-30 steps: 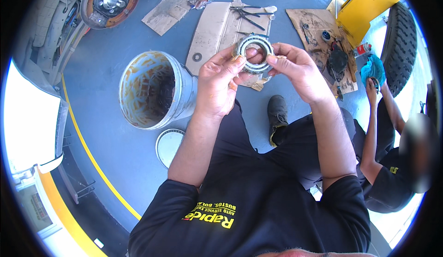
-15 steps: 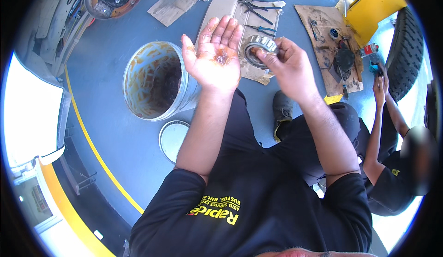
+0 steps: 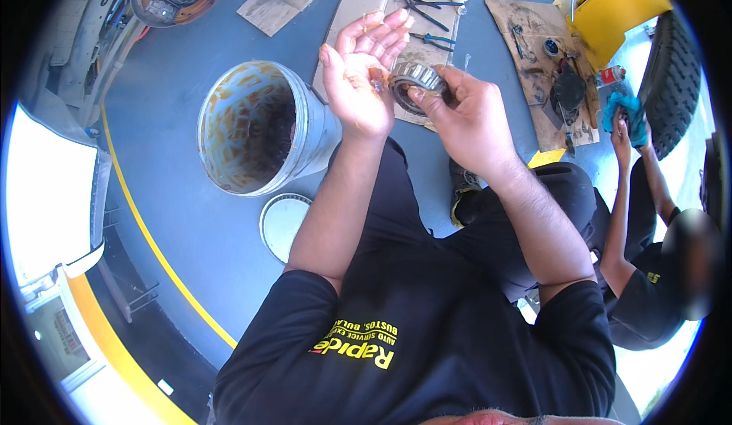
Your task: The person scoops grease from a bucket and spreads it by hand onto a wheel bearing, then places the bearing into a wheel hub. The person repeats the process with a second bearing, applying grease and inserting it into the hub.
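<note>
The bearing (image 3: pixel 415 82), a ring of steel rollers, sits pinched in the right hand (image 3: pixel 461 116), its rim pressed against the heel of the left hand (image 3: pixel 362 74), above the blue floor (image 3: pixel 175 219) and over the near edge of a cardboard sheet (image 3: pixel 358 13).

The biggest risk, as I judge it, is a slip. The left palm and fingers carry amber grease, and the bearing looks smeared too, so a greasy ring held only by fingertips could slide out and drop to the floor or the cardboard, picking up grit that would spoil it. Pushing it too hard against the palm could also tip it out of the pinch. The open grease bucket (image 3: pixel 255 127) and its lid (image 3: pixel 284 223) stand near the left elbow; a careless swing could knock them.

The left hand is held flat and wide, palm up and turned toward the face, fingers spread and pointing away, gripping nothing. The right hand comes in from the right with its wrist bent, thumb and fingers closed narrowly around the bearing. Both forearms rise from the lower edge, elbows apart, meeting at the palm.

A second person's hand (image 3: pixel 621 131) wipes with a blue cloth (image 3: pixel 625 108) beside a tyre (image 3: pixel 671 66), well apart.
</note>
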`<state>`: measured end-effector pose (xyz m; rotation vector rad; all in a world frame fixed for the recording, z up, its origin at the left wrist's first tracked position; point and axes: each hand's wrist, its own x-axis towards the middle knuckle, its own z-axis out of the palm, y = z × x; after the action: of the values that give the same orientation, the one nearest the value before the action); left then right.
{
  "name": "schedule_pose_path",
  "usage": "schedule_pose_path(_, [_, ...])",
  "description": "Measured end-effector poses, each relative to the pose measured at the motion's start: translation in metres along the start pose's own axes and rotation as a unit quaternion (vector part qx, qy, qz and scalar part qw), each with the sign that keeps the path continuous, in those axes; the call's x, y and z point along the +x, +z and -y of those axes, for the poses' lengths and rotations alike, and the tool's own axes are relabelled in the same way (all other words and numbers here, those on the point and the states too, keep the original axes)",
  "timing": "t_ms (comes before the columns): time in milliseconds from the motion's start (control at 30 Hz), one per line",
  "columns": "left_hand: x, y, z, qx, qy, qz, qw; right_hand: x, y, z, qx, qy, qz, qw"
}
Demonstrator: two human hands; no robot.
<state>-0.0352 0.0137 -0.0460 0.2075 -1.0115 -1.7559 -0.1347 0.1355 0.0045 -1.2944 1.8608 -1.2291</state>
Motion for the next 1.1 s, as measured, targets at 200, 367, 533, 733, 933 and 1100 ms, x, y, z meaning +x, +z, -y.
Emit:
schedule_pose_path(200, [0.004, -0.002, 0.004, 0.066, 0.057, -0.023, 0.996, -0.003, 0.000, -0.003, 0.055, -0.009, 0.006, 0.998])
schedule_pose_path(367, [0.001, -0.003, 0.014, 0.115, 0.071, 0.000, 0.991, -0.008, 0.006, 0.008, -0.081, -0.102, -0.088, 0.988])
schedule_pose_path(533, [0.004, 0.000, 0.018, 0.242, 0.123, -0.067, 0.960, -0.004, -0.019, 0.002, 0.024, -0.005, -0.030, 0.999])
schedule_pose_path(733, [0.003, 0.006, 0.012, 0.114, 0.086, -0.068, 0.987, -0.009, -0.008, 0.007, 0.042, -0.092, -0.071, 0.992])
schedule_pose_path(933, [0.022, 0.026, 0.013, -0.001, 0.097, -0.139, 0.986, 0.014, 0.004, -0.002, 0.455, 0.067, -0.082, 0.884])
schedule_pose_path(1100, [0.027, 0.013, 0.004, 0.185, 0.136, -0.112, 0.967, 0.007, 0.023, 0.002, 0.410, -0.003, -0.067, 0.910])
